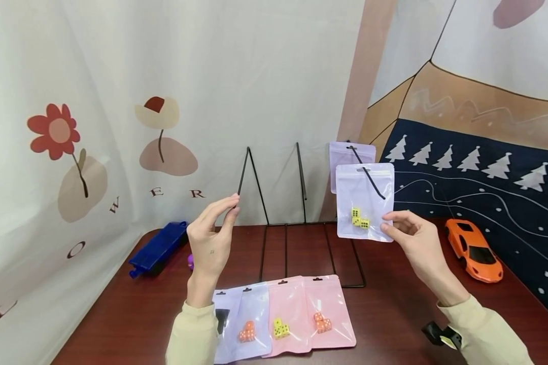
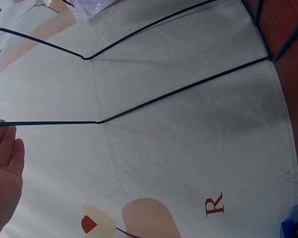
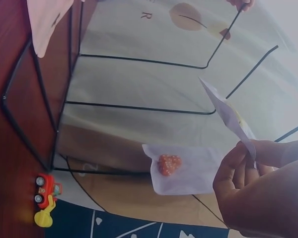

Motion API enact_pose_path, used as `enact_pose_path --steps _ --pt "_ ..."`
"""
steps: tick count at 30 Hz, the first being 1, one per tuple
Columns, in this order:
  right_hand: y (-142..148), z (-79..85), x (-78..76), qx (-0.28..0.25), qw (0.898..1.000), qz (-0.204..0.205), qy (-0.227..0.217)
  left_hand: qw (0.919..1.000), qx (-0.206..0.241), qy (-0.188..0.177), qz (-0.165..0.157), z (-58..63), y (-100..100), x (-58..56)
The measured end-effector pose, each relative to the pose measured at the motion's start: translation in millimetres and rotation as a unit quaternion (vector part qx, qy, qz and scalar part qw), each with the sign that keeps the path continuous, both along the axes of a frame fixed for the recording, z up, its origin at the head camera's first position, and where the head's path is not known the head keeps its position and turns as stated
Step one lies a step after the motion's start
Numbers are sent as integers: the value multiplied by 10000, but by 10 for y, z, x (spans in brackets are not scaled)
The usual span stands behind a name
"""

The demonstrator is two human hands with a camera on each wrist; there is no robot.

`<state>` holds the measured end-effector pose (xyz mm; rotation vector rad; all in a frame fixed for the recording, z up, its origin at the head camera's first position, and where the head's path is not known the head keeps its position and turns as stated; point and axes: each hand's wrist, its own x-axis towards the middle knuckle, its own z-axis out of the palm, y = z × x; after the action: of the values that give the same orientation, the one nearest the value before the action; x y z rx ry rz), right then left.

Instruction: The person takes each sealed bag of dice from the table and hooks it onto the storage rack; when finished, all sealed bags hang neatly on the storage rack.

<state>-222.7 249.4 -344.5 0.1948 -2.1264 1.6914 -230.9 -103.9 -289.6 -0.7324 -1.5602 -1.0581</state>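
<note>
My left hand [image 1: 210, 248] pinches the tip of the left prong of a black wire display rack [image 1: 255, 182]. In the left wrist view, its fingers [image 2: 5, 153] lie along that prong's end. On the right, my right hand [image 1: 415, 241] pinches the lower right edge of a lilac zip bag [image 1: 374, 203] with yellow dice [image 1: 360, 219]. The right prong runs through this bag's hang hole and its tip sticks out in front. Behind hangs another lilac bag [image 3: 193, 173], near the rack's back, with orange dice [image 3: 169, 164]. The middle prong [image 1: 301, 175] carries no bag.
Several zip bags lie overlapping in front of the rack, lilac [image 1: 255, 309] and pink [image 1: 331, 299], with dice inside. A blue toy [image 1: 160, 248] lies at left, an orange toy car [image 1: 477, 253] at right. A red and yellow toy truck [image 3: 47, 191] stands by the rack. Printed curtains [image 1: 278, 76] hang behind.
</note>
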Motion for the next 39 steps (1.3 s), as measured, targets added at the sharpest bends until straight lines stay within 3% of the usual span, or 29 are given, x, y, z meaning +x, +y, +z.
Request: enact_pose_path --steps 18,33,39 --pt "-16 34 -146 -832 9955 445 102 10000 -2 15 5 8 -23 -2" --pt "-65 53 -279 -1117 9924 505 -67 9999 -26 -9 -144 30 2 12" --pt "-89 64 -328 -1308 9900 529 -68 10000 -18 20 -81 -66 -42 -65"
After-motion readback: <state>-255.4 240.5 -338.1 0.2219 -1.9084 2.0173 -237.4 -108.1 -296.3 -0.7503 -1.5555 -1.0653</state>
